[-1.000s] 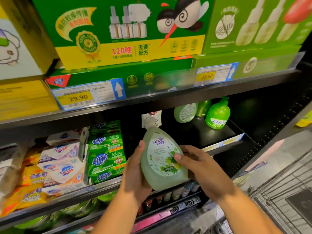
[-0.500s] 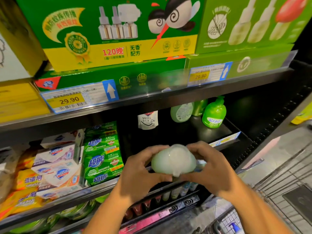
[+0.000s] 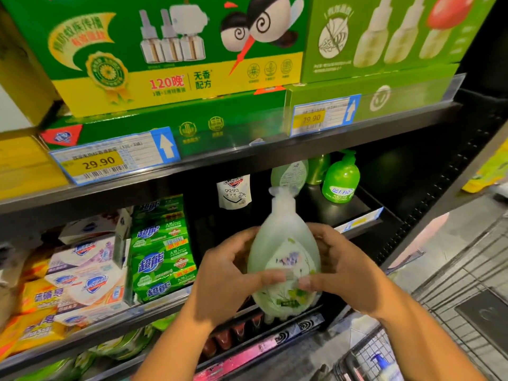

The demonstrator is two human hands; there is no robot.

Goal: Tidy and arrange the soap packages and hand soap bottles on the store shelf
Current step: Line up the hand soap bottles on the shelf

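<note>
A pale green hand soap bottle (image 3: 283,243) with a flowered label is held upright in front of the middle shelf, pump pointing up. My left hand (image 3: 222,276) grips its left side and my right hand (image 3: 343,270) grips its right side, fingertips of both meeting across the label. Behind it on the dark shelf (image 3: 354,207) stand a bright green pump bottle (image 3: 341,180), a pale green bottle (image 3: 288,174), a darker green bottle (image 3: 317,169) and a white Safeguard refill pouch (image 3: 233,191). Green soap packages (image 3: 162,248) and white soap packages (image 3: 88,268) are stacked at the left.
Yellow soap packs (image 3: 35,306) lie at the far left. Large green mosquito-repellent boxes (image 3: 170,50) fill the upper shelf above price tags (image 3: 110,158). A wire shopping cart (image 3: 453,312) stands at the lower right. More goods sit on the lower shelf (image 3: 247,350).
The bottle was tipped with its base toward me half a second ago; now it stands upright again with the label facing me, still in both hands. The view moved closer.
</note>
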